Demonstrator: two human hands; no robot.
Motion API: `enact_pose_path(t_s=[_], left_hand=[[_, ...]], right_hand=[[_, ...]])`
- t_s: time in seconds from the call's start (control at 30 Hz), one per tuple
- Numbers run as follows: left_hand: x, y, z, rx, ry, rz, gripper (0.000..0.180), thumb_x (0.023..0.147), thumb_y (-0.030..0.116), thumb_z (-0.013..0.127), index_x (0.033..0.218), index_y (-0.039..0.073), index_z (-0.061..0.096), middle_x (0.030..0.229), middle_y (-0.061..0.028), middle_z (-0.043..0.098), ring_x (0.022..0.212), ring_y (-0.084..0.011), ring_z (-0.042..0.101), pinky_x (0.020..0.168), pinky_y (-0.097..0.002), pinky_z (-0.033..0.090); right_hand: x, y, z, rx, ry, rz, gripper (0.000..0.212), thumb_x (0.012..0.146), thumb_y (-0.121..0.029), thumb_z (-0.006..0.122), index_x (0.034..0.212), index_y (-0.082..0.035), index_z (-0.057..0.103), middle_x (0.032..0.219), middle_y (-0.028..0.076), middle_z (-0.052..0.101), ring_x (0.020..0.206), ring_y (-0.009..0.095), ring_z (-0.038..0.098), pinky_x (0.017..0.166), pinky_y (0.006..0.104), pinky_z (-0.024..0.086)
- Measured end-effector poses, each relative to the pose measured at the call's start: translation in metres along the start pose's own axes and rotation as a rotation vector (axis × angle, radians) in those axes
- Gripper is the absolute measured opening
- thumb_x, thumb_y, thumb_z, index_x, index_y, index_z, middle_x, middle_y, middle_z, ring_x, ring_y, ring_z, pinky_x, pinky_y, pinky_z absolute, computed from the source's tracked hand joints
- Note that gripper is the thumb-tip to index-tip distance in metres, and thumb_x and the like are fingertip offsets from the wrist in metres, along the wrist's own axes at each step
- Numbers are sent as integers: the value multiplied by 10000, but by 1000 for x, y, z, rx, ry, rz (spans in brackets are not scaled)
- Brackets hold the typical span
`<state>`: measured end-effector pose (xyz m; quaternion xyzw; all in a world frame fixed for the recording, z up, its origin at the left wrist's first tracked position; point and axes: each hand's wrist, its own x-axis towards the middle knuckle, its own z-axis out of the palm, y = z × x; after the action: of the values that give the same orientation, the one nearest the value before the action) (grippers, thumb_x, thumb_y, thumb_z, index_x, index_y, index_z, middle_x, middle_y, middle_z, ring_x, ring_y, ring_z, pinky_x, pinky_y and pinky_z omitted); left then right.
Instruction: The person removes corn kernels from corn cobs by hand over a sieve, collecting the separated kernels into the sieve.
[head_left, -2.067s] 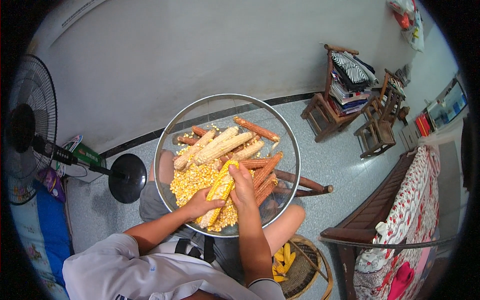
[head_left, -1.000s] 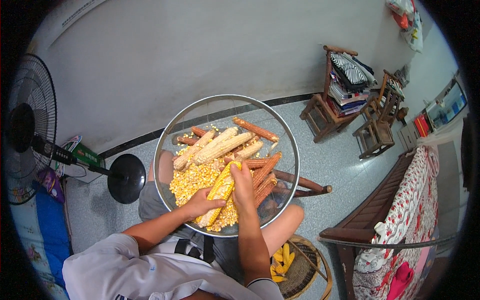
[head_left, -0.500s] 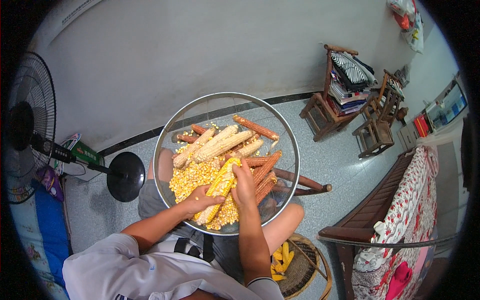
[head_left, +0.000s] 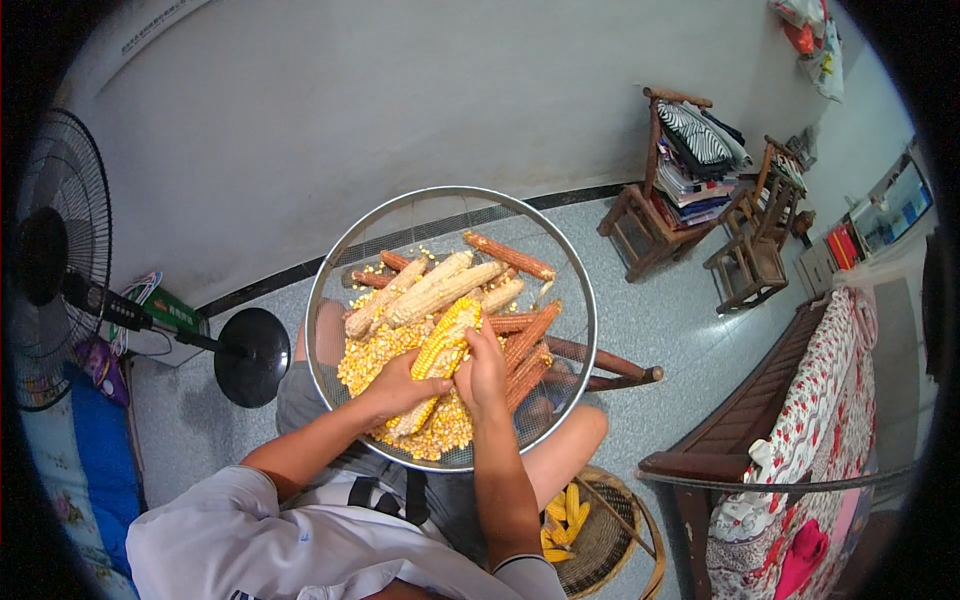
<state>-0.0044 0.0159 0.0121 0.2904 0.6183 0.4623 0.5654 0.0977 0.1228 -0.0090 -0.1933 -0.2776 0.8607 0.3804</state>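
Note:
Both my hands hold one partly stripped ear of corn [head_left: 440, 348] slantwise over a round metal-rimmed mesh sieve [head_left: 583, 262]. Wrapped round its lower left side is my left hand [head_left: 398, 386]. My right hand [head_left: 484, 366] presses on its right side, fingers closed against the cob. Yellow kernels remain on the ear's left part, while a paler strip is bare. Loose corn kernels [head_left: 372, 362] heap in the sieve beneath my hands. Behind them lie several pale bare cobs [head_left: 440, 296], and reddish bare cobs [head_left: 533, 335] rest to the right. The sieve sits over my lap.
A woven basket [head_left: 600, 560] with yellow corn ears [head_left: 568, 520] stands by my right leg. At left is a standing fan [head_left: 60, 250]. Wooden chairs [head_left: 650, 235] with stacked papers stand far right, near a wooden bench [head_left: 760, 420] draped with floral cloth.
My left hand has slid slightly up along the ear, and my right hand has shifted a little lower on it. The ear has turned slightly; the sieve stays in place.

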Motion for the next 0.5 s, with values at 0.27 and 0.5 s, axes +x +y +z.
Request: enact_pose_path(t_s=[0.27,0.5], left_hand=[[-5,7,4,161,-32,156,583,804,127,695,1304,-16,432,1127,-97,598,989,-172,585,866,-294,480],[-21,4,14,-557,-288,-78,338,999,300,412,1186,21,451,924,-121,616,719,-237,655,634,-374,562]], right_hand=[[0,7,2,-174,153,-133,457,975,-140,473,1375,21,321,1216,142,537,1068,209,553,906,329,464],[1,-8,1,-12,166,-202,378,1016,-254,375,1279,11,428,1142,127,591,989,211,604,873,342,495]])
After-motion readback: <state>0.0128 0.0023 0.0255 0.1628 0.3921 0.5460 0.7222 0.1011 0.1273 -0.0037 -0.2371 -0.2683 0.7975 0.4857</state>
